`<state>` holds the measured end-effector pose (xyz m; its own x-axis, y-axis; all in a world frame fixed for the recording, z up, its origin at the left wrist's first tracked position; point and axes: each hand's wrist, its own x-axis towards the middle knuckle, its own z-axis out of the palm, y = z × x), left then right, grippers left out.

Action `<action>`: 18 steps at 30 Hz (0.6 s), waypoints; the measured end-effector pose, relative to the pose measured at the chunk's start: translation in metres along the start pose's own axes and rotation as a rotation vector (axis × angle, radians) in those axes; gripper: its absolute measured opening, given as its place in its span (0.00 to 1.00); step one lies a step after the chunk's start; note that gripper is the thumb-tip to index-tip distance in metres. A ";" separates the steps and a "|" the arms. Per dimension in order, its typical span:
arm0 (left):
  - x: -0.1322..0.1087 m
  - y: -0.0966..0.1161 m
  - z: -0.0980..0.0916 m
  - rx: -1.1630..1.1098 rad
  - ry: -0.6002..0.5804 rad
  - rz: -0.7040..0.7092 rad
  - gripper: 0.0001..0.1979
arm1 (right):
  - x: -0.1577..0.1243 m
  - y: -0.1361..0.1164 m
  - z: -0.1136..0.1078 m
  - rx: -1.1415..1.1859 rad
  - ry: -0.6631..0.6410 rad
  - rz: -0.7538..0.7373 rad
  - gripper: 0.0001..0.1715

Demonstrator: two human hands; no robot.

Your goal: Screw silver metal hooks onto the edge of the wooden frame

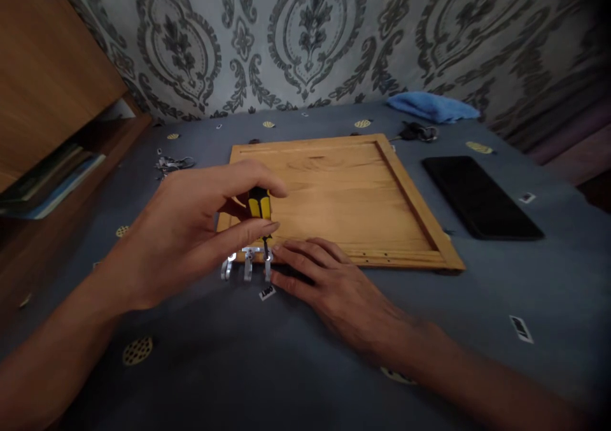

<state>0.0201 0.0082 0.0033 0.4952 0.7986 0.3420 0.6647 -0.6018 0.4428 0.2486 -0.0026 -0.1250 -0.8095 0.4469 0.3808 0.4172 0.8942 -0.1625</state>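
My left hand [205,227] is closed around the handle of a small black-and-yellow screwdriver [260,205], held upright. Its tip points down at the right end of a shiny metal hook rack [248,262] with several hooks, set on the near edge of a framed wooden board [353,195]. My right hand [324,275] lies on the board's near edge just right of the rack, fingers stretched out, fingertips by the last hook. Whether the fingertips press on the rack I cannot tell. Small dark holes show along the near edge farther right.
Right of the board lies a black phone [480,195]. Keys [417,132] and a blue cloth [432,106] are at the back right. Small metal pieces [174,163] lie behind my left hand. A wooden cabinet [52,68] stands at the left, and a patterned wall [305,42] closes the back.
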 end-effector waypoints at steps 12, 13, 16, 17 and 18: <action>-0.002 0.001 -0.002 0.087 0.018 0.030 0.08 | 0.000 0.000 0.001 0.021 0.027 0.001 0.22; -0.002 0.001 -0.004 0.071 0.004 0.043 0.09 | 0.000 0.000 0.001 0.023 0.026 0.003 0.22; -0.003 0.001 -0.006 0.031 -0.032 0.081 0.10 | 0.000 0.000 0.001 0.029 0.018 0.011 0.23; -0.003 0.002 -0.007 0.016 -0.031 0.082 0.10 | 0.000 0.000 0.001 0.029 0.019 0.010 0.23; -0.004 0.003 -0.008 0.003 -0.014 0.072 0.10 | 0.000 0.000 0.002 0.027 0.023 0.007 0.22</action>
<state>0.0154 0.0031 0.0101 0.5496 0.7534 0.3610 0.6288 -0.6575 0.4151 0.2482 -0.0030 -0.1268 -0.7969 0.4527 0.4001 0.4112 0.8916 -0.1897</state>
